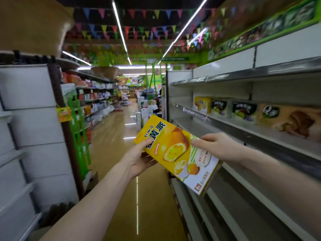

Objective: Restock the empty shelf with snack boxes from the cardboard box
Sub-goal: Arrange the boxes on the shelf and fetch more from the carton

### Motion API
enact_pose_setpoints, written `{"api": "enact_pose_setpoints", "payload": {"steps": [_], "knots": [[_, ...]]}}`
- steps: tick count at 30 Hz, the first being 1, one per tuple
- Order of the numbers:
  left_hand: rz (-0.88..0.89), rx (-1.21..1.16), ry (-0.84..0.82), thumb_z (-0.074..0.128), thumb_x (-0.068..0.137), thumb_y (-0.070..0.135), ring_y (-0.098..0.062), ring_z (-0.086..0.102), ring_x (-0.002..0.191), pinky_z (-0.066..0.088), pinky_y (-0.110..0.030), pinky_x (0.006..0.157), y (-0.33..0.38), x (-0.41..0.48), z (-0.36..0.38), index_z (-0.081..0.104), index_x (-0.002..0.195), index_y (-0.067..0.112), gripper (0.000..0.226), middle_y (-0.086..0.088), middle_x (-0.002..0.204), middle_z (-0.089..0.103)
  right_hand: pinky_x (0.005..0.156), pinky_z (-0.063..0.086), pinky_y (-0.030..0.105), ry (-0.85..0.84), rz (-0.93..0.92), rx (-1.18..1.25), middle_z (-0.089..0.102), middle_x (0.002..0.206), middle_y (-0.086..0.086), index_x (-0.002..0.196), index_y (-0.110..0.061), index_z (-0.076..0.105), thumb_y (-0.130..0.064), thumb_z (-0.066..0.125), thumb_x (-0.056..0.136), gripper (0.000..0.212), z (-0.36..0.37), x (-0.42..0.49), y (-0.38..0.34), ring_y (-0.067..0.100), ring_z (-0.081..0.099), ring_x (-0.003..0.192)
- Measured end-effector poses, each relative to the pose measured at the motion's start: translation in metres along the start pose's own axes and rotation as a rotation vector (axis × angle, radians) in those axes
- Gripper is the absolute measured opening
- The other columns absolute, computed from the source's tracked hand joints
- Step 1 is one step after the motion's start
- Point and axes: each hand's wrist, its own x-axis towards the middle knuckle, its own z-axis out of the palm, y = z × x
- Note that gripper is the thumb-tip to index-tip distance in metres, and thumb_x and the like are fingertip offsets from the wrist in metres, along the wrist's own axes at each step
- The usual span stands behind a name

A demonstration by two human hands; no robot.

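Shop aisle (111, 153), few packets (243, 110) on right-side shelves (271, 136), snack box (175, 148) in hands (139, 159) (217, 146)

Supermarket aisle, stocked shelves (97, 100) (snacks mostly), bunting (132, 30), glossy floor (111, 145)

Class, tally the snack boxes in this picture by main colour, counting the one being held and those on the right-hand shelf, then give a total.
Yellow: 2, the held yellow box and the shelved yellow box
Black: 2, the black boxes
Tan: 1, the tan box
Total: 5
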Motion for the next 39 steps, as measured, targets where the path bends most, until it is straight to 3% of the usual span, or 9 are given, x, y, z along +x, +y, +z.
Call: {"api": "enact_pose_setpoints", "payload": {"steps": [5,10,16,18,22,25,27,34,39], "knots": [[0.007,-0.022,-0.073,0.065,0.088,0.016,-0.032,0.062,0.085,0.052,-0.047,0.082,-0.006,0.018,0.059,0.060,0.099,0.015,0.012,-0.018,0.096,0.064,0.073,0.057,0.025,0.086,0.028,-0.081,0.074,0.089,-0.001,0.099,-0.016,0.072,-0.050,0.061,0.088,0.038,-0.053,0.000,0.013,0.011,0.071,0.079],[-0.002,-0.043,-0.144,0.065,0.089,0.016,-0.032,0.063,0.082,0.053,-0.047,0.072,-0.017,0.034,0.108,0.060,0.098,0.014,0.010,-0.018,0.092,0.066,0.081,0.058,0.031,0.103,0.045,-0.141,0.074,0.085,-0.003,0.096,-0.019,0.072,-0.054,0.058,0.087,0.039,-0.098,-0.003,0.028,0.012,0.071,0.079],[-0.029,-0.032,-0.204,0.066,0.089,0.018,-0.033,0.065,0.082,0.053,-0.048,0.071,-0.024,0.056,0.145,0.060,0.096,0.013,0.011,-0.019,0.093,0.066,0.051,0.048,0.013,0.083,0.105,-0.063,0.071,0.064,-0.009,0.098,-0.016,0.068,-0.044,0.057,0.091,0.032,-0.128,0.004,0.042,0.003,0.069,0.060],[-0.030,-0.023,-0.209,0.066,0.089,0.018,-0.034,0.065,0.082,0.053,-0.048,0.069,-0.023,0.068,0.151,0.060,0.095,0.012,0.010,-0.019,0.094,0.066,0.049,0.046,0.014,0.100,0.123,-0.065,0.069,0.058,-0.010,0.094,-0.017,0.067,-0.045,0.056,0.092,0.030,-0.131,0.013,0.044,0.002,0.067,0.056],[-0.048,-0.046,-0.217,0.066,0.089,0.018,-0.032,0.066,0.080,0.052,-0.047,0.066,-0.021,0.098,0.152,0.059,0.095,0.012,0.011,-0.018,0.091,0.067,0.053,0.048,0.018,0.125,0.156,-0.103,0.069,0.061,-0.008,0.093,-0.016,0.066,-0.049,0.055,0.091,0.034,-0.132,0.040,0.046,0.004,0.067,0.057],[-0.064,-0.081,-0.221,0.067,0.089,0.018,-0.032,0.065,0.080,0.051,-0.053,0.085,-0.014,0.126,0.146,0.060,0.093,0.012,0.011,-0.014,0.075,0.070,0.055,0.049,0.019,0.132,0.180,-0.119,0.070,0.060,-0.008,0.093,-0.015,0.065,-0.049,0.055,0.091,0.036,-0.126,0.067,0.043,0.004,0.067,0.056],[-0.068,-0.080,-0.212,0.068,0.088,0.019,-0.032,0.064,0.082,0.048,-0.054,0.094,-0.006,0.147,0.141,0.060,0.093,0.012,0.012,-0.015,0.077,0.069,0.058,0.051,0.020,0.145,0.182,-0.110,0.070,0.061,-0.007,0.093,-0.013,0.066,-0.050,0.056,0.090,0.038,-0.120,0.090,0.039,0.005,0.068,0.058],[-0.087,-0.062,-0.208,0.066,0.089,0.022,-0.032,0.061,0.084,0.048,-0.053,0.093,0.032,0.231,0.106,0.057,0.093,0.013,0.013,-0.016,0.087,0.063,0.060,0.052,0.021,0.176,0.176,-0.085,0.074,0.073,-0.004,0.098,-0.014,0.068,-0.047,0.058,0.090,0.036,-0.088,0.178,0.015,0.008,0.071,0.065],[-0.140,-0.085,-0.207,0.064,0.091,0.021,-0.032,0.062,0.082,0.052,-0.050,0.072,0.042,0.282,0.099,0.058,0.098,0.011,0.014,-0.017,0.089,0.065,0.081,0.058,0.039,0.289,0.127,-0.254,0.074,0.091,0.005,0.107,-0.014,0.069,-0.057,0.061,0.083,0.050,-0.060,0.232,0.005,0.019,0.072,0.083]]}}
